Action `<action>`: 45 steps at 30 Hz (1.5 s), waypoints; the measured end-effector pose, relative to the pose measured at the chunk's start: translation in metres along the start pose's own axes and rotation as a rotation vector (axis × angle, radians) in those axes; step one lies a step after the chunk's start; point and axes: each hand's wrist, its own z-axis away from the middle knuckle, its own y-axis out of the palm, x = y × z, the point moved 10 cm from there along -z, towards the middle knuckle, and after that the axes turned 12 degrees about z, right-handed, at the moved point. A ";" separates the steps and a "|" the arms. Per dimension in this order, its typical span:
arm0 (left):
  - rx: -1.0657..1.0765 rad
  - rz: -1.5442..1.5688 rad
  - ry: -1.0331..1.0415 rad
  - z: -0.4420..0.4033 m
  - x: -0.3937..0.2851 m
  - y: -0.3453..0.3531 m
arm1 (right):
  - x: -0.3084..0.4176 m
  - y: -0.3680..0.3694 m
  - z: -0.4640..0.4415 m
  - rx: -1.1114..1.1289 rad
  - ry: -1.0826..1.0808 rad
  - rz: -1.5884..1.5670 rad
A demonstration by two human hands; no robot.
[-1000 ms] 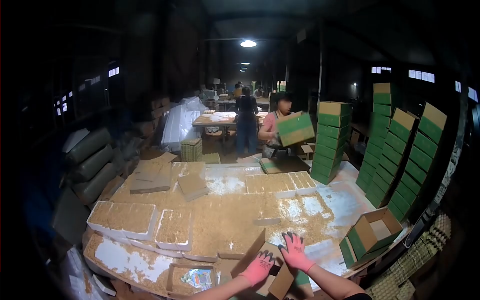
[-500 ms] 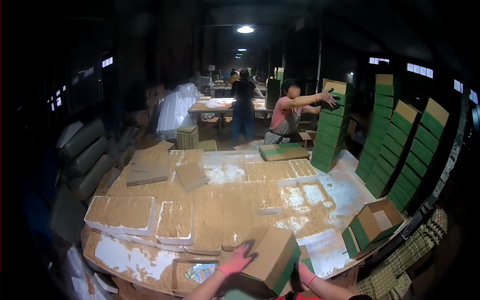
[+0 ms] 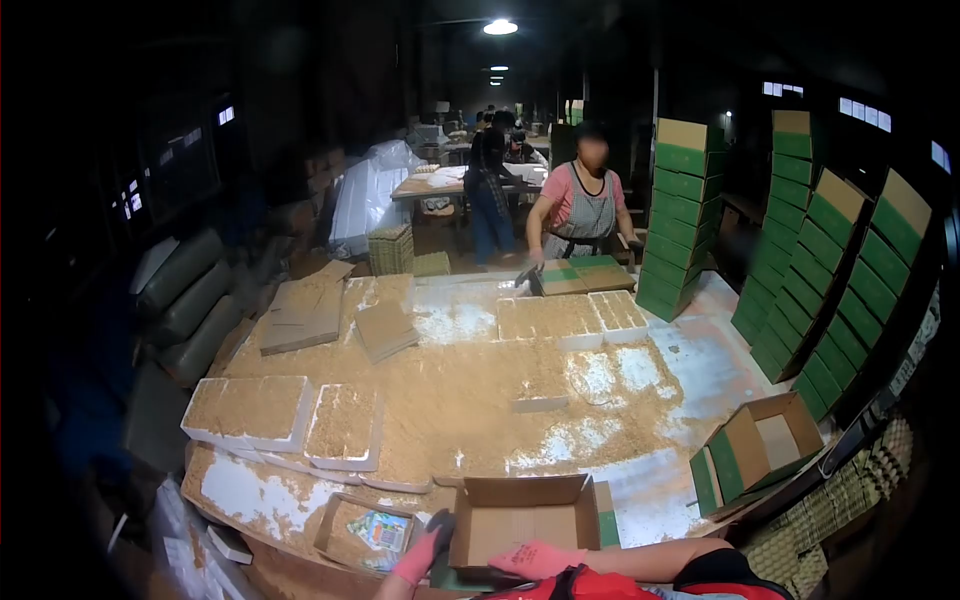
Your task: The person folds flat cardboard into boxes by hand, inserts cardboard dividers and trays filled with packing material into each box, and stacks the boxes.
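An open, empty cardboard box (image 3: 525, 490) stands upright at the near edge of the table, its inside facing up. My left hand (image 3: 428, 549), in a pink glove with dark fingertips, is at the box's left side, fingers together against it. My right hand (image 3: 538, 560), also gloved, lies across the near side of the box, its fingertips hidden or hard to make out. Left of the box is a small tray (image 3: 328, 535) holding colourful printed cards (image 3: 381, 530). A green flap or carton edge (image 3: 607, 513) shows at the box's right.
White trays filled with brown grain-like material (image 3: 247, 410) stand at the left. Flat cardboard (image 3: 387, 330) lies farther back. Tall stacks of green boxes (image 3: 680, 215) line the right, near another open box (image 3: 765, 445). A co-worker (image 3: 585, 205) stands across the table.
The box has turned from its side to stand with its opening up, and my hands moved round it. The co-worker has drawn back from the green stack and lowered their arms.
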 end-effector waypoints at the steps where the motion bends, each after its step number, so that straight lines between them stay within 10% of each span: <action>1: 0.132 -0.372 0.102 -0.010 -0.004 0.034 | 0.010 -0.025 0.001 0.081 0.015 0.003; 2: 0.017 -0.602 0.152 -0.014 -0.010 0.047 | 0.012 -0.036 0.005 0.163 0.026 0.007; 4: -0.063 -0.779 0.259 -0.025 -0.013 0.046 | -0.044 -0.065 0.020 -0.503 -0.029 -0.131; 5: -0.029 -0.723 0.313 -0.033 -0.003 0.030 | -0.063 -0.132 0.023 -0.326 0.199 0.093; 7: -0.165 -0.678 -0.093 -0.026 0.018 0.015 | -0.132 -0.164 0.065 -0.860 0.490 0.174; 8: -0.188 -0.715 -0.116 -0.020 0.012 0.022 | -0.173 -0.135 0.069 -0.840 0.595 0.134; 10: -0.202 -0.842 -0.095 -0.012 0.003 0.032 | -0.239 -0.027 0.062 0.026 0.837 -0.224; 15: -0.158 -0.807 0.043 -0.016 0.031 0.001 | -0.282 -0.067 0.009 -0.553 0.717 -0.781; 18: -0.110 -0.822 0.021 0.020 -0.005 0.036 | -0.328 0.033 -0.052 0.031 0.894 -0.907; 19: -0.124 -0.823 -0.050 0.021 -0.002 0.031 | -0.318 0.060 -0.084 0.238 0.435 -0.416; 20: -0.140 -0.836 -0.040 0.020 0.002 0.025 | -0.320 0.085 -0.111 0.008 0.113 -0.231; 22: -0.118 -0.690 0.038 0.003 0.016 0.010 | -0.294 0.053 -0.112 0.187 0.891 -0.551; 26: -0.035 -0.606 0.164 -0.012 0.011 0.014 | -0.293 0.059 -0.102 -0.261 1.113 -1.238; 32: -0.066 -0.661 0.125 -0.006 0.015 0.007 | -0.285 0.001 -0.084 -0.525 0.881 -1.776; 39: -0.266 -0.739 0.180 -0.025 -0.011 0.011 | -0.238 -0.186 0.040 -0.578 0.569 -1.353; 45: -0.106 -0.315 0.160 -0.080 -0.034 0.037 | -0.202 -0.163 0.125 -0.194 0.634 -1.079</action>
